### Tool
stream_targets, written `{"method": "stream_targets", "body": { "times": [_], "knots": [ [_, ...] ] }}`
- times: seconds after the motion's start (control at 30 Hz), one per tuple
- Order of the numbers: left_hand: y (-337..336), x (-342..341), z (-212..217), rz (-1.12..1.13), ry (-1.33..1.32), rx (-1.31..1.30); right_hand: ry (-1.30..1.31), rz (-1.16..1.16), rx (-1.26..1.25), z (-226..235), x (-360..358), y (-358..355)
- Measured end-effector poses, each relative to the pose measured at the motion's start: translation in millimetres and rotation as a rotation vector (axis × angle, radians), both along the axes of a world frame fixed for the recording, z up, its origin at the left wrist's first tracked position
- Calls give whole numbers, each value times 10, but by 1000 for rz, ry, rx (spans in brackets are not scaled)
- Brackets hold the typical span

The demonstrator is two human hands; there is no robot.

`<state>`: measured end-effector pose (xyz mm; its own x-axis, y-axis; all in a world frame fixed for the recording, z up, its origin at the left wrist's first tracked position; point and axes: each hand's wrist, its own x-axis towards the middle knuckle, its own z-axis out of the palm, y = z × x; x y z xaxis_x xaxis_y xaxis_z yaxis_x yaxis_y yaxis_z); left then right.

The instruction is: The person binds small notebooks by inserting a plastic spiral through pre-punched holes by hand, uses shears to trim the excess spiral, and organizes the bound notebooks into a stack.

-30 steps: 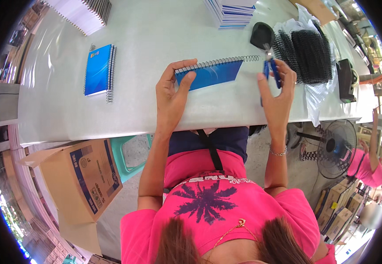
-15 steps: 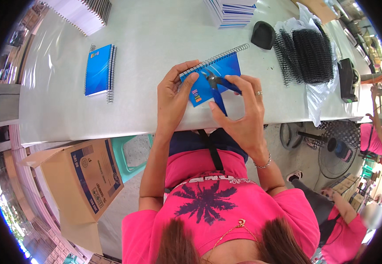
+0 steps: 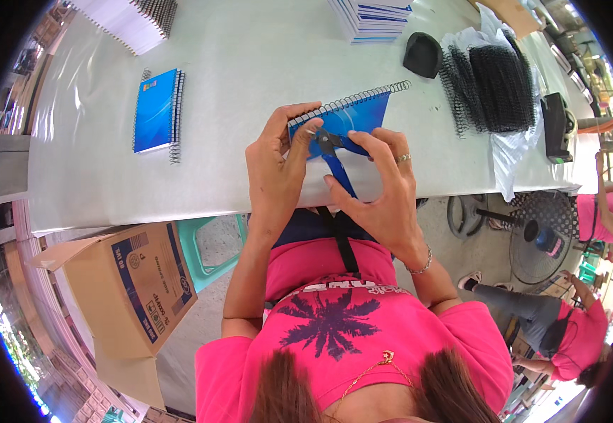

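Two hands work at a white table (image 3: 236, 63): the left hand (image 3: 275, 166) pinches a blue spiral notebook (image 3: 352, 116), and the right hand (image 3: 380, 183) grips blue-handled pliers (image 3: 335, 151). Black coils (image 3: 497, 84) lie at two o'clock, a cardboard box (image 3: 126, 289) on the floor at eight.

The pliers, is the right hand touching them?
Touching. The head view shows the right hand gripping the blue handles of the pliers against the notebook.

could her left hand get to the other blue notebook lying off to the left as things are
Probably yes. The left hand is on the spiral notebook, and the bare white table lies between it and the blue notebook. Nothing stands in the way, though the hand would first have to let go.
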<state>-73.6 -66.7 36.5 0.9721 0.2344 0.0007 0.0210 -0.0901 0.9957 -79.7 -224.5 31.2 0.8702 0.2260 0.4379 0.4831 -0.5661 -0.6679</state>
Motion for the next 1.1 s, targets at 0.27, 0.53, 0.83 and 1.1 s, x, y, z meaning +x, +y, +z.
{"method": "stream_targets", "body": {
  "times": [0.27, 0.53, 0.83, 1.1],
  "knots": [
    [-2, -19, -8, 53, -73, 115, -32, 49, 11, -42, -45, 58],
    [-62, -25, -60, 71, -109, 149, -20, 52, 60, -83, -46, 59],
    [-55, -130, -158, 110, -241, 256, 1553, 656, 1171, 165, 137, -146],
    [342, 80, 105, 349, -76, -26, 336, 125, 40, 86, 399, -458]
  ]
}}
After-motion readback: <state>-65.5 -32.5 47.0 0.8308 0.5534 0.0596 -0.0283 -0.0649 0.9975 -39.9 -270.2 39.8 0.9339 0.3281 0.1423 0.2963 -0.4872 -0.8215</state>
